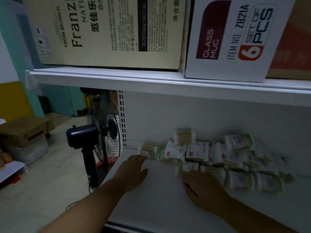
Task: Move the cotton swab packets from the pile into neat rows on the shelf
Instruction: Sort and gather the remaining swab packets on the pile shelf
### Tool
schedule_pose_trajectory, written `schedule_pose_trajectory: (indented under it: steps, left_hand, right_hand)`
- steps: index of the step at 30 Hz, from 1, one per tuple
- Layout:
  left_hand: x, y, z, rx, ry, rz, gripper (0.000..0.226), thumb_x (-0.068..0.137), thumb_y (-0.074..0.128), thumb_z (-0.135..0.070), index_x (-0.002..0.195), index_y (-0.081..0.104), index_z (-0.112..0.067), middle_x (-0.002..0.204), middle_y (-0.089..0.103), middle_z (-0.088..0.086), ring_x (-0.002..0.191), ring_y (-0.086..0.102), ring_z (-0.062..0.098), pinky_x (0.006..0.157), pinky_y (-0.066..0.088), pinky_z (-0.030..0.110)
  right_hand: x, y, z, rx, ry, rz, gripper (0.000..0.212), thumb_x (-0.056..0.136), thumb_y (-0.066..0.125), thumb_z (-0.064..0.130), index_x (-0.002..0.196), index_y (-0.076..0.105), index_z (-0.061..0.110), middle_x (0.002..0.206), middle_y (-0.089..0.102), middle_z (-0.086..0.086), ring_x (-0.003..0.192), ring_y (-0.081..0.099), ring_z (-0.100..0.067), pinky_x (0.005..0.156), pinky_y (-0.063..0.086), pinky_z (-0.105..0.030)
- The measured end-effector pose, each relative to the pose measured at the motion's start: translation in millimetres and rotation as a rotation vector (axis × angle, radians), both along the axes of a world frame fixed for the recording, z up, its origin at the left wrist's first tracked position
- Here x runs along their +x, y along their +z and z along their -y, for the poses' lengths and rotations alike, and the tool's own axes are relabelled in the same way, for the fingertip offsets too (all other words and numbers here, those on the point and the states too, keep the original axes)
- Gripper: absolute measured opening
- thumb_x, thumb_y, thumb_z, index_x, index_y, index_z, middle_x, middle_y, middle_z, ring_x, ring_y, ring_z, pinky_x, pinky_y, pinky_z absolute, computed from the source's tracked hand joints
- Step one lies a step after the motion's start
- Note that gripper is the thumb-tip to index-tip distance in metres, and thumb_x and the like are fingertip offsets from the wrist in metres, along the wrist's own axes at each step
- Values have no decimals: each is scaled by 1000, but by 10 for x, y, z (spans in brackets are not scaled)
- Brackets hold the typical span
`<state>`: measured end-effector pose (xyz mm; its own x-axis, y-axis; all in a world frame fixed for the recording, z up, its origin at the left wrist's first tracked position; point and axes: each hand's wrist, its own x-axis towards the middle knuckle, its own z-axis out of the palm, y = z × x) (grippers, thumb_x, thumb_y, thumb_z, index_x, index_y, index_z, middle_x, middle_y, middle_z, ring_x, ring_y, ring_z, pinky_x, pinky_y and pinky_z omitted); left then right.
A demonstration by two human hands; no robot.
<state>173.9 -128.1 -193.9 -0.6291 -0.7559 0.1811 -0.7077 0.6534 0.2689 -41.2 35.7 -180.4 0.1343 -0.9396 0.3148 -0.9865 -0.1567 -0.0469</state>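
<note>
A loose pile of cotton swab packets (pixel 217 158) lies on the white shelf (pixel 161 199), spread from the middle toward the right and back wall. One packet (pixel 149 150) lies apart at the pile's left end. My left hand (pixel 133 172) reaches over the shelf with straight fingers, its fingertips touching that left packet. My right hand (pixel 202 190) lies flat on the shelf at the pile's front edge, fingers against the nearest packets (pixel 190 166); whether it grips one is blurred.
Above runs another shelf board (pixel 151 78) bearing a beige carton (pixel 109 31) and a white glass mug box (pixel 232 39). Left of the shelf stands a dark floor fan (pixel 94 138). A cardboard box on a white basket (pixel 25 140) sits on the floor far left.
</note>
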Motion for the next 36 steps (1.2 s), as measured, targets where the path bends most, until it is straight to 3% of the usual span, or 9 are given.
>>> schedule_pose_trajectory:
  steps: [5, 9, 12, 17, 23, 26, 29, 32, 36]
  left_hand:
    - [-118, -69, 136, -3, 10, -175, 54, 90, 57, -32, 141, 38, -24, 146, 36, -4, 134, 31, 16, 108, 30, 29]
    - [-257, -59, 283, 121, 123, -486, 60, 80, 69, -18, 134, 43, -17, 141, 38, 3, 129, 38, 24, 99, 39, 32]
    - [-364, -60, 376, 259, 221, -599, 75, 80, 72, -22, 144, 33, -16, 152, 26, 6, 135, 33, 28, 105, 36, 40]
    - [-351, -174, 495, 179, 144, -385, 70, 75, 69, -14, 140, 42, -22, 145, 39, 5, 126, 43, 25, 98, 43, 32]
    - [-273, -137, 541, 131, 136, -328, 59, 76, 71, -24, 130, 49, -22, 132, 45, 5, 115, 47, 23, 89, 43, 30]
    - [-252, -75, 521, 130, 85, -313, 48, 75, 72, -23, 118, 50, -18, 124, 49, 4, 106, 50, 20, 83, 44, 28]
    - [-198, -27, 478, 183, 82, -361, 47, 73, 76, -24, 110, 49, -18, 106, 61, 3, 91, 59, 19, 78, 50, 32]
    - [-109, 14, 421, 234, 96, -433, 46, 73, 79, -29, 105, 47, -18, 93, 62, 0, 80, 62, 17, 73, 52, 31]
    - [-14, 39, 356, 307, 121, -471, 45, 73, 80, -29, 101, 50, -12, 91, 61, 5, 77, 60, 18, 69, 51, 31]
  right_hand:
    - [5, 167, 12, -179, -164, 57, 4, 74, 68, 17, 77, 69, 16, 71, 63, -1, 60, 62, -19, 53, 49, -22]
    - [-7, 300, 249, -217, -286, 73, 27, 67, 81, 13, 90, 68, 7, 86, 64, -9, 74, 64, -29, 60, 54, -33]
    - [20, 378, 511, -164, -402, 116, 39, 82, 68, 27, 116, 60, 10, 114, 57, -11, 101, 57, -31, 82, 50, -40]
    - [131, 312, 777, -111, -436, -17, 52, 84, 52, 47, 131, 47, 23, 126, 48, -2, 115, 47, -25, 91, 40, -34]
    - [117, 232, 752, -80, -455, -68, 51, 81, 55, 45, 128, 54, 23, 121, 54, -3, 112, 49, -28, 91, 38, -39]
    - [108, 252, 686, -190, -424, 5, 31, 74, 71, 38, 97, 66, 18, 95, 61, -5, 90, 58, -29, 76, 46, -38]
    - [60, 305, 645, -461, -396, 85, 31, 62, 83, 23, 66, 54, 13, 71, 52, -6, 68, 54, -30, 61, 40, -36]
    - [12, 439, 707, -555, -379, 90, 35, 64, 81, 29, 85, 62, 8, 98, 59, -15, 92, 53, -32, 78, 42, -37]
    - [-12, 443, 811, -213, -298, -5, 65, 66, 79, 35, 123, 60, 11, 137, 49, -16, 127, 45, -35, 104, 37, -47]
